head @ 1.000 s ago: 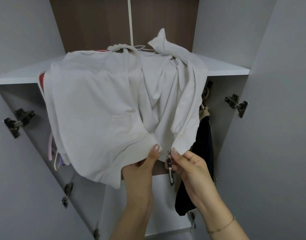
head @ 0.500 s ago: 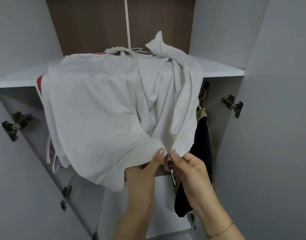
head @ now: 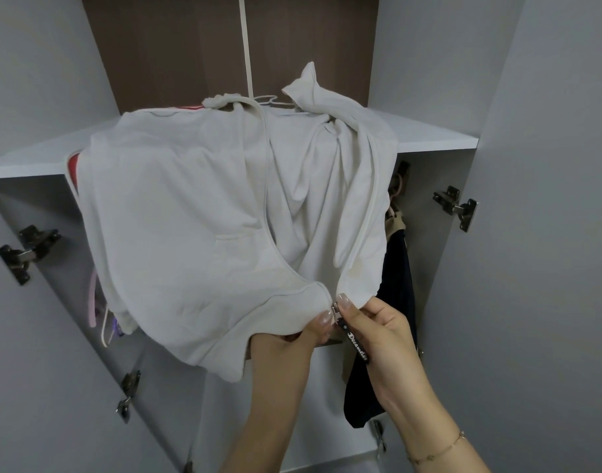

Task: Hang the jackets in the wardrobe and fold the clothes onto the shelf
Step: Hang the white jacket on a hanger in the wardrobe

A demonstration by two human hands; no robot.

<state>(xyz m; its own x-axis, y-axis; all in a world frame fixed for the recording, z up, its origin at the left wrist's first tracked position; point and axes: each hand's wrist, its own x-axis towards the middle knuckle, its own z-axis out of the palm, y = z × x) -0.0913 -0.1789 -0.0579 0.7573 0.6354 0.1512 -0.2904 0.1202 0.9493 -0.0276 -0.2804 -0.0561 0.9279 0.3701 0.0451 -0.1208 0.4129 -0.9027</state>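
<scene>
A white zip jacket [head: 190,213] hangs in the open wardrobe, its hood bunched up at the top, front still parted above the hem. My left hand [head: 292,339] pinches the left bottom hem beside the zipper. My right hand [head: 378,332] pinches the right hem at the zipper slider, where the two bottom edges meet. A black pull tab [head: 355,346] with white lettering dangles below the slider. The hanger under the jacket is mostly hidden; only a thin white hook shows at the top.
A white shelf [head: 429,138] runs across above the hanging space. A dark garment [head: 395,319] hangs to the right of the jacket, a red one [head: 73,165] peeks out at left, with pink hangers [head: 94,302] below. Both grey doors stand open, hinges [head: 458,206] protruding.
My hands brought the two bottom hem edges together at the zipper; the gap between them has closed. The jacket's lower front shifted slightly right.
</scene>
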